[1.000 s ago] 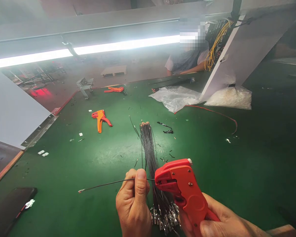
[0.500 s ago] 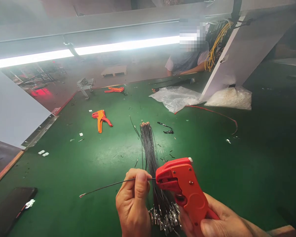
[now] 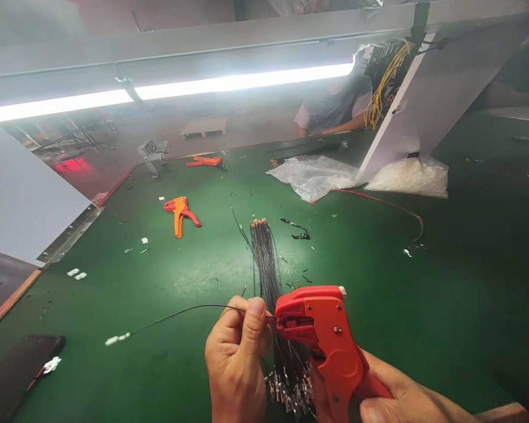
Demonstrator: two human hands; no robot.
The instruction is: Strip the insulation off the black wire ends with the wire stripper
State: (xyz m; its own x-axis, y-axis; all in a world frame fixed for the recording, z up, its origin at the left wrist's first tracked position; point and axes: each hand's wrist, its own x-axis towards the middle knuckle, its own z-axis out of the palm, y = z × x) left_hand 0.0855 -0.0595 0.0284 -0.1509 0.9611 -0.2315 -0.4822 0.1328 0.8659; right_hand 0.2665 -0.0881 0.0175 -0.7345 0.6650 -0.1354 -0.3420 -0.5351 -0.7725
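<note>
My left hand (image 3: 238, 352) pinches a thin black wire (image 3: 189, 308) between thumb and forefinger. The wire's left end carries a pale terminal (image 3: 117, 339); its right end meets the jaws of a red and orange wire stripper (image 3: 330, 346). My right hand (image 3: 392, 390) is wrapped round the stripper's handles. Whether the jaws grip the wire tip I cannot tell. Behind and below both hands lies a bundle of black wires (image 3: 267, 264), with copper-coloured ends at the far side and shiny metal terminals (image 3: 291, 390) at the near side, partly hidden by the stripper.
A second stripper (image 3: 181, 215) and a third (image 3: 204, 160) lie on the green table (image 3: 158, 364). A plastic bag (image 3: 315, 176), a full bag (image 3: 409, 176), a red wire (image 3: 390, 201) and a dark flat object (image 3: 22, 370) lie around. A person (image 3: 335, 106) sits beyond the far edge.
The wire's left end has swung further left, and the wire now bows upward. The stripper has shifted slightly left and its jaws look wider apart. My left hand has barely moved.
</note>
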